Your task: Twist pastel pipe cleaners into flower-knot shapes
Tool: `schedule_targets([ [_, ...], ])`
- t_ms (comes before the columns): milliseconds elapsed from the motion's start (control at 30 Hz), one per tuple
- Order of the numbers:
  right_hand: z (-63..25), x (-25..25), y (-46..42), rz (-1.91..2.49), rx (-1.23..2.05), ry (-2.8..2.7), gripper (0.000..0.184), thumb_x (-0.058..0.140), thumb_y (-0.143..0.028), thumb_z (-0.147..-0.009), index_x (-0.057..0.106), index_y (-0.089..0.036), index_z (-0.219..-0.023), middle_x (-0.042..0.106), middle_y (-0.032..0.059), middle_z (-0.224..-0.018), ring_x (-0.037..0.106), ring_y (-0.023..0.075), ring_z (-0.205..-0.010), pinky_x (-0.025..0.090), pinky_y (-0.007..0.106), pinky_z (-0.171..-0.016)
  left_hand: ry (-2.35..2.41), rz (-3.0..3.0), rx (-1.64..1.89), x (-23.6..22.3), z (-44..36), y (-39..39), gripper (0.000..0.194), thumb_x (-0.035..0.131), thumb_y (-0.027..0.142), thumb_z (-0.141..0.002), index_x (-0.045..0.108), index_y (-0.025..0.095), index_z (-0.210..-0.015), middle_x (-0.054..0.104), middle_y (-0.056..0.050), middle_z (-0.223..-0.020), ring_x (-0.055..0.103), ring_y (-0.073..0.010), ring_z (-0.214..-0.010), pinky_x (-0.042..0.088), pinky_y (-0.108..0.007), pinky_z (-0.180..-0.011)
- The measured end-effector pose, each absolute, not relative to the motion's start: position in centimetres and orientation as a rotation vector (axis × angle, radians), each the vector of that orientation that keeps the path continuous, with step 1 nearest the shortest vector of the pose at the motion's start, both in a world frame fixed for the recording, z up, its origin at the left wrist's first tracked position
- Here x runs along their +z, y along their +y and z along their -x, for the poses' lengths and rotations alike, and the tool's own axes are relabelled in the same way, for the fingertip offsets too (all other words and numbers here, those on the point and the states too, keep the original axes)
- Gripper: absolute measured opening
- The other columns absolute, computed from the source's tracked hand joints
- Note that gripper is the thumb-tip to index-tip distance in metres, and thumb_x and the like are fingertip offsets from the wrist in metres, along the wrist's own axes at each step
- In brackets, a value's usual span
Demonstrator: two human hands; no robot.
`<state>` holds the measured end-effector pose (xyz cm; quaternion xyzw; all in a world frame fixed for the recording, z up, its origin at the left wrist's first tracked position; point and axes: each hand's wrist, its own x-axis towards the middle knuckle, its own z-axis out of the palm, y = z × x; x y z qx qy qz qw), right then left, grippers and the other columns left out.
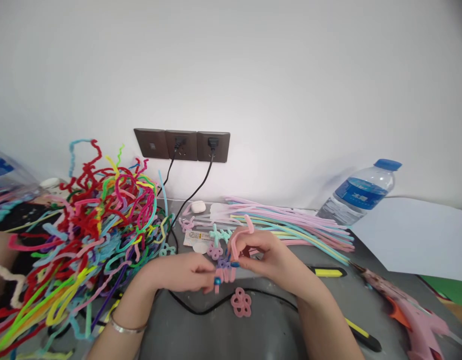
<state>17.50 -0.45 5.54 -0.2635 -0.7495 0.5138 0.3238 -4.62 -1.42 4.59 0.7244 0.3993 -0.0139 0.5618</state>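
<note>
Pink pipe cleaner [239, 239] sits mid-table, held between both hands just above the grey table [253, 335], its free end arching up and curling over the right hand.

Left to right:
- Tangled heap of pipe cleaners [88, 230] in many colours covers the left of the table, loose and springy-looking.
- Left hand [186, 272] comes in low, bracelet [128, 327] at the wrist. Fingers are closed in a pinch on the lower pink loops of the piece, blue nails showing at the grip.
- Right hand [268, 257] meets it from the other side, thumb and fingers closed on the same pink stem just above the small purple flower [224, 262] worked into it.
- Finished pink flower [241, 302] lies flat on the table just below the hands, on a black cable [201, 310].
- Bundle of straight pastel stems [298, 225] lies behind the right hand; water bottle [360, 197] leans beyond it; pink glue gun [411, 310] at far right.

Handling judgement: the piece looks very light, fuzzy, not slippery, with a wire core that holds a bend. It is soft to crush; loops would deform under a hard squeeze. Best hold is a fingertip pinch close to the bend being formed, as both hands have it.
</note>
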Motion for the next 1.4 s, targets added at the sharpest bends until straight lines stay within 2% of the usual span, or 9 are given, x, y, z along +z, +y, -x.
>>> schedule_targets([
  [167,-17.2,4.8,-0.4,0.61,1.661,-1.763,0.014,0.071,-0.023,-0.083,0.063,-0.019,-0.072,0.057,0.0004,-0.078,0.053,0.0123,-0.068,0.045,0.023,-0.063,0.596,-1.654,-0.162,4.9,5.2,-1.7,0.035,0.047,0.04,-0.093,0.068,0.015,-0.079,0.046,0.004,-0.055,0.039,-0.0086,-0.047,0.032,-0.018,-0.044],
  [333,-16.3,3.7,0.0,0.563,1.807,-1.539,0.02,0.08,-0.023,-0.075,0.06,-0.018,-0.075,0.054,-0.0025,-0.075,0.05,0.01,-0.064,0.044,0.021,-0.06,0.495,-1.619,-0.107,4.7,5.2,-1.5,0.054,0.045,0.061,-0.091,0.067,0.014,-0.08,0.044,0.003,-0.054,0.038,-0.0087,-0.047,0.032,-0.02,-0.045],
  [467,-15.1,2.9,0.4,0.55,1.838,-1.484,0.022,0.08,-0.028,-0.075,0.06,-0.017,-0.073,0.056,-0.0023,-0.071,0.05,0.0101,-0.062,0.043,0.022,-0.06,0.466,-1.541,-0.024,4.7,5.0,-1.5,0.06,0.046,0.069,-0.086,0.066,0.013,-0.081,0.047,0.002,-0.062,0.037,-0.0067,-0.048,0.03,-0.02,-0.045],
  [667,-13.9,1.8,1.2,0.663,1.731,-1.231,0.031,0.085,-0.033,-0.066,0.057,-0.018,-0.069,0.058,-0.0019,-0.066,0.049,0.0102,-0.057,0.041,0.022,-0.055,0.611,-1.405,0.237,4.2,4.4,-1.7,0.051,0.054,0.064,-0.085,0.061,0.013,-0.08,0.046,0.004,-0.065,0.031,-0.0043,-0.046,0.022,-0.02,-0.04],
  [833,-13.7,1.6,1.2,0.717,1.683,-1.058,0.03,0.084,-0.031,-0.065,0.057,-0.018,-0.069,0.053,-0.0032,-0.066,0.043,0.0087,-0.056,0.037,0.02,-0.05,0.665,-1.361,0.486,3.7,3.4,-1.7,0.049,0.054,0.062,-0.086,0.057,0.014,-0.076,0.039,0.007,-0.055,0.025,-0.0047,-0.043,0.017,-0.021,-0.04],
  [1067,-13.4,1.3,1.4,0.651,1.884,-0.602,0.032,0.087,-0.031,-0.062,0.061,-0.02,-0.078,0.055,-0.0038,-0.067,0.048,0.0082,-0.055,0.046,0.018,-0.051,0.814,-1.271,0.934,3.1,1.5,-1.6,0.045,0.055,0.059,-0.086,0.049,0.017,-0.07,0.027,0.01,-0.05,0.017,-0.0044,-0.042,0.014,-0.021,-0.041],
  [1167,-13.2,1.3,1.5,0.646,1.793,-0.535,0.035,0.088,-0.032,-0.061,0.061,-0.022,-0.081,0.061,-0.0026,-0.074,0.053,0.0091,-0.06,0.047,0.017,-0.052,0.854,-1.183,1.063,2.9,0.9,-1.3,0.047,0.058,0.061,-0.082,0.048,0.017,-0.07,0.025,0.012,-0.049,0.015,-0.004,-0.041,0.014,-0.021,-0.04],
  [1267,-13.0,1.3,1.4,0.682,1.596,-0.65,0.034,0.086,-0.037,-0.063,0.06,-0.022,-0.079,0.066,0.0009,-0.085,0.054,0.0111,-0.062,0.047,0.022,-0.053,0.902,-1.149,1.069,2.7,0.6,-1.1,0.047,0.058,0.062,-0.081,0.049,0.018,-0.071,0.025,0.012,-0.048,0.015,-0.0042,-0.04,0.014,-0.021,-0.041],
  [1400,-13.2,1.1,1.0,0.707,1.268,-0.923,0.024,0.073,-0.041,-0.08,0.058,-0.023,-0.079,0.067,0.0029,-0.088,0.055,0.0132,-0.066,0.048,0.026,-0.063,0.968,-1.182,1.019,2.4,0.8,-0.9,0.048,0.056,0.065,-0.08,0.048,0.019,-0.07,0.025,0.012,-0.047,0.016,-0.0051,-0.04,0.013,-0.021,-0.041],
])
